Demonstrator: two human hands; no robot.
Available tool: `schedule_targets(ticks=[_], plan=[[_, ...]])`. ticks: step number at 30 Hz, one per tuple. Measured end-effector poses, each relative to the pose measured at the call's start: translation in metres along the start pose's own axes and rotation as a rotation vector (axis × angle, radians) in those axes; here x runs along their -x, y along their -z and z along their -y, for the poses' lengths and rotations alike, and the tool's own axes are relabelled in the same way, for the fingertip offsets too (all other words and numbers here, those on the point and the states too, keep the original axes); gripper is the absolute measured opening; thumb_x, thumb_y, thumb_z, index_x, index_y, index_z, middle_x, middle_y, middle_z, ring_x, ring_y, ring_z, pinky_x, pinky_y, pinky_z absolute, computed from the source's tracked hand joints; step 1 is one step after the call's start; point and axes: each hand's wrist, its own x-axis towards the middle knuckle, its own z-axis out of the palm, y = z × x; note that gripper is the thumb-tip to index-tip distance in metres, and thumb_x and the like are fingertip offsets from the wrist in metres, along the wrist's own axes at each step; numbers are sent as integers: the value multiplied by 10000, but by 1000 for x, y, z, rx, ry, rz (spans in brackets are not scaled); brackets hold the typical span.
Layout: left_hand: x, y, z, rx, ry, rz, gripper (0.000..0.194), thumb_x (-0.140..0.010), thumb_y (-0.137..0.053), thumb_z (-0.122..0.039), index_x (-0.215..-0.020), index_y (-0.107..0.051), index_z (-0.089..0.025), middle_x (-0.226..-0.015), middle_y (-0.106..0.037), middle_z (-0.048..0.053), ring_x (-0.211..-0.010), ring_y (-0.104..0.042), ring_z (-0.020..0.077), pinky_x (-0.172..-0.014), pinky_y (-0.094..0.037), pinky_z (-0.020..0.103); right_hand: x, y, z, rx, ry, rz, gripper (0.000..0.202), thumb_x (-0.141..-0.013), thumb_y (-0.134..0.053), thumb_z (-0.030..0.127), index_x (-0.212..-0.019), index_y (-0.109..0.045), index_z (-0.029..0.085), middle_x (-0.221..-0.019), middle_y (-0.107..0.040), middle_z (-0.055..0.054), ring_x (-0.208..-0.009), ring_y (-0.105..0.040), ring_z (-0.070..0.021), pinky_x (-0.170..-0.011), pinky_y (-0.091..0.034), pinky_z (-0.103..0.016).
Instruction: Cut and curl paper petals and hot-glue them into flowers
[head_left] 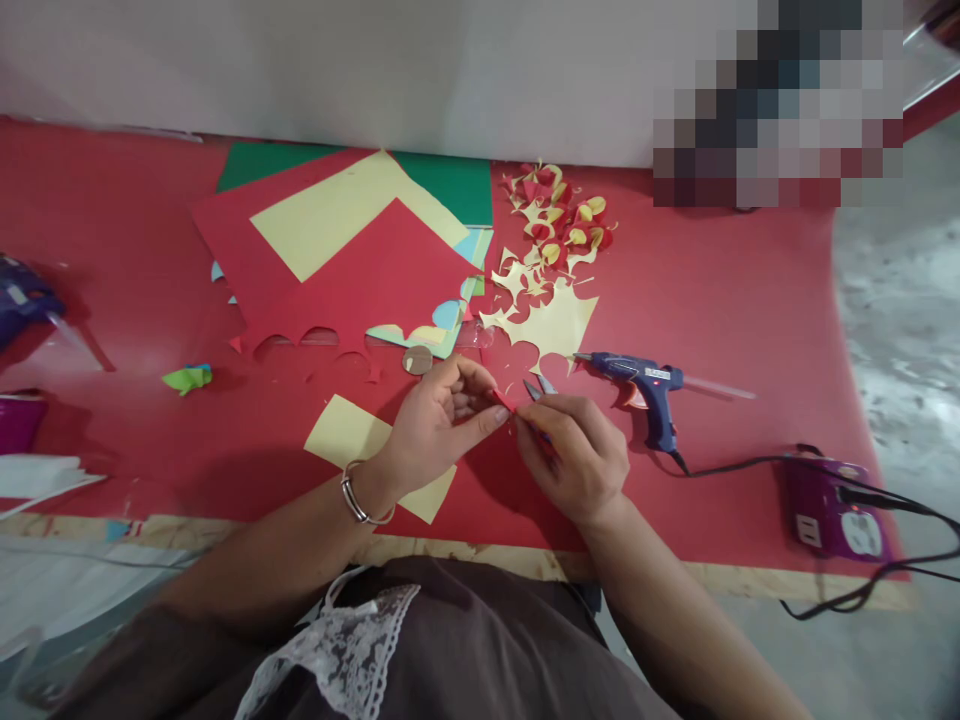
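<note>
My left hand (442,425) pinches a small red paper piece (504,400) between thumb and fingers, near the table's front middle. The fingers of my right hand (576,455) close on the same piece from the right. Scissors (541,386) poke out beyond my right hand, their blades pointing away; its fingers hide the handles. Under my left wrist lies a pale yellow paper strip (346,432). A round disc (417,360) rests just beyond my left hand. Cut yellow paper (551,322) with scalloped edges lies past both hands.
A blue glue gun (651,385) lies right of my hands, its cord running to a purple power box (832,508). Red sheets (352,290) and green sheets (450,185) are stacked behind. Red-yellow paper shapes (577,230) sit back right. Another glue gun (26,300) is far left.
</note>
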Motion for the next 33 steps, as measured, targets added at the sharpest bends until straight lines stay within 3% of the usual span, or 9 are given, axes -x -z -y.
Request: schedule_targets(ticks=[12, 22, 33], plan=[[-4, -1, 0, 145, -5, -3, 302, -866, -904, -364, -999, -683, -207, -963, -721, 25, -926, -716, 151, -894, -597, 281, 2, -5, 0, -12, -17, 14, 252, -936, -714, 92, -1152, -700, 222, -957, -765, -81, -816, -762, -207, -736, -635, -317], [0, 0, -2, -135, -201, -17, 116, -967, -764, -226, -1038, -673, -225, -987, -687, 24, -918, -679, 150, -895, -577, 301, 1, -7, 1, -110, -88, 70, 164, -978, -706, 152, -1128, -683, 213, -1005, -753, -101, -869, -764, -203, -699, -638, -298], [-1, 4, -2, -232, -212, 1, 127, -971, -751, -265, -1071, -680, -232, -1010, -705, 45, -923, -681, 176, -885, -587, 328, 2, -6, -1, -220, -153, 103, 126, -988, -697, 148, -1096, -679, 211, -1027, -739, -100, -887, -759, -197, -649, -625, -281]])
